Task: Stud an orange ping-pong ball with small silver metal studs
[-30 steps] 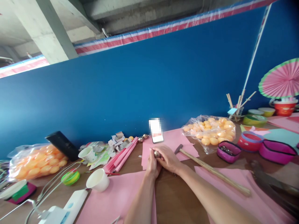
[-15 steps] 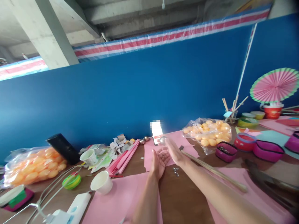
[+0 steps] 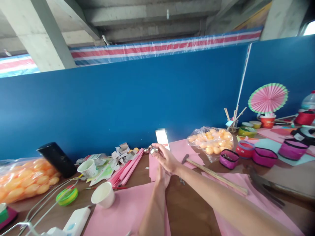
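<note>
My right hand is closed, its thumb and fingers pinching a shiny silver ball. Just behind that ball, other shiny balls rest on the table near the blue partition. My left hand is below the right one, at its wrist; its fingers are mostly hidden. A smartphone with a bright screen leans upright beyond my hands. Small metal pieces lie on the brown table beside my right forearm. Pink paper is spread under and behind the hands.
To the right are a hammer, a bag of orange balls and purple pouches. A white paper cup, folded pink strips, a power strip and another bag of orange balls are on the left.
My right hand has moved left with the silver ball, from beside the left hand to above it. The left palm, open to view before, is now mostly covered. The camera view has shifted right.
</note>
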Demonstrator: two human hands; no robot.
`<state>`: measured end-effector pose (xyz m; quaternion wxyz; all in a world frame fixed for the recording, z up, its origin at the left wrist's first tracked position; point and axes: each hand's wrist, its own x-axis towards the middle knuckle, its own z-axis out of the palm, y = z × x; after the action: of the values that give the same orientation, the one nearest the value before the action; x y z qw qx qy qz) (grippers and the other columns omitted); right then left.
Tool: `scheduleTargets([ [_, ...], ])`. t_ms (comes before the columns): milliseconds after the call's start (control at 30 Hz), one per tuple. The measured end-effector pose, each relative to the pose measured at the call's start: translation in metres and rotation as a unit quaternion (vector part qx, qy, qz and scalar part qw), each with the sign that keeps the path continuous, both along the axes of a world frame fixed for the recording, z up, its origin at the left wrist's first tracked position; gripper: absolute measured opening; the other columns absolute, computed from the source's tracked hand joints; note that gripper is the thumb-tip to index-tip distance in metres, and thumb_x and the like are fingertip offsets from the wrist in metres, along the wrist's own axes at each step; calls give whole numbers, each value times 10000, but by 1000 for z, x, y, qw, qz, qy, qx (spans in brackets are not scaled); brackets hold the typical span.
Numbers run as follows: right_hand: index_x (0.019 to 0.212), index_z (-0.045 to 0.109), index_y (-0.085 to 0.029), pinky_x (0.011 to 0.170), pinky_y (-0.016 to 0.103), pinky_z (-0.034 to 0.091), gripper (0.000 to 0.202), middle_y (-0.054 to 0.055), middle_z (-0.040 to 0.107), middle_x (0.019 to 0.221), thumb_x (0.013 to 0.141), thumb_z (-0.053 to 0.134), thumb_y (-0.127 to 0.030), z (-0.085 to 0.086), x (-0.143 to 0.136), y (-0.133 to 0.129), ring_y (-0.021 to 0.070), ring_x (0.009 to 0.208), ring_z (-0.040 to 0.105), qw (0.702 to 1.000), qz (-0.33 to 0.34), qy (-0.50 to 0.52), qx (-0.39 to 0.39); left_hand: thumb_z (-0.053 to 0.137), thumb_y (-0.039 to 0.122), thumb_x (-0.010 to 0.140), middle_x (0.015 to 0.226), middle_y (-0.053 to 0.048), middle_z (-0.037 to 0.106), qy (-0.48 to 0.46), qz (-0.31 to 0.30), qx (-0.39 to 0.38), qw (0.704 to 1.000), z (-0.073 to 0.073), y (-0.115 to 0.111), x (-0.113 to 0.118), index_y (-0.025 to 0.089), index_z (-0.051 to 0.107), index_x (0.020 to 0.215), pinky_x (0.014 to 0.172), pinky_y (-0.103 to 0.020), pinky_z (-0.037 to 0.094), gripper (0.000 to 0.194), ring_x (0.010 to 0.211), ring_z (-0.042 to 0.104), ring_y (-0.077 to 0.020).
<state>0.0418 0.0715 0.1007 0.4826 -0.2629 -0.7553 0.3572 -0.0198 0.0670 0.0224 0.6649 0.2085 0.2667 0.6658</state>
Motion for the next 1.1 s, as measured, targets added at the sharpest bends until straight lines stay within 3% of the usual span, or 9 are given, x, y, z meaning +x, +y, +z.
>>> scheduleTargets([
  [133, 1091, 442, -191, 716, 287, 438, 368, 50, 550, 972, 757, 541, -310, 7, 7, 38, 148, 815, 537, 990, -116, -73, 40, 462, 521, 751, 745, -75, 610, -4, -19, -24, 1000, -14, 6, 0, 132, 541, 956, 706, -318, 469, 447, 717, 600, -176],
  [233, 1014, 506, -178, 758, 287, 407, 336, 68, 525, 1027, 691, 594, -210, 11, 9, 70, 165, 880, 512, 964, -169, -174, 114, 434, 565, 740, 689, -76, 585, -11, -21, -53, 998, -16, 10, -1, 119, 524, 941, 706, -343, 459, 497, 689, 603, -184],
  [400, 1059, 532, -216, 785, 297, 350, 354, 62, 580, 961, 710, 590, -211, 2, -11, 92, 208, 961, 470, 878, -141, -406, 213, 441, 558, 741, 677, -68, 578, -21, -23, -55, 998, -14, 11, 0, 125, 508, 909, 695, -334, 448, 469, 633, 588, -165],
  [500, 984, 574, -184, 746, 281, 346, 282, 80, 610, 858, 702, 591, -175, -13, -29, 94, 215, 922, 484, 837, -121, -476, 240, 441, 577, 729, 661, -60, 572, -32, -16, -36, 999, -16, 10, 0, 134, 511, 856, 704, -332, 442, 467, 636, 582, -168],
  [600, 810, 620, -166, 712, 277, 347, 123, 76, 612, 698, 694, 585, -148, -28, -44, 100, 216, 853, 503, 830, -109, -489, 247, 433, 584, 728, 711, -71, 584, -37, -19, -3, 999, -18, 9, 0, 140, 521, 841, 739, -336, 435, 466, 679, 581, -174],
  [733, 794, 635, -178, 735, 271, 347, 105, 65, 643, 791, 712, 572, -162, -37, -49, 111, 206, 884, 495, 829, -106, -485, 257, 444, 571, 731, 730, -67, 584, -39, -21, 7, 999, -17, 8, 0, 147, 519, 869, 749, -334, 436, 451, 686, 581, -170],
  [933, 1005, 610, -175, 840, 311, 305, 276, 84, 635, 963, 827, 401, -146, -25, -39, 129, 224, 1095, 382, 834, -147, -461, 265, 414, 611, 719, 682, -62, 564, -56, -21, -25, 998, -15, 10, -1, 124, 499, 911, 686, -314, 448, 530, 640, 579, -166],
  [1100, 899, 652, -174, 786, 315, 330, 219, 94, 655, 854, 784, 470, -130, -18, -37, 137, 239, 1018, 433, 829, -139, -467, 276, 405, 625, 712, 695, -71, 570, -56, -18, -44, 997, -16, 11, -2, 120, 497, 916, 690, -320, 448, 552, 637, 582, -168],
])
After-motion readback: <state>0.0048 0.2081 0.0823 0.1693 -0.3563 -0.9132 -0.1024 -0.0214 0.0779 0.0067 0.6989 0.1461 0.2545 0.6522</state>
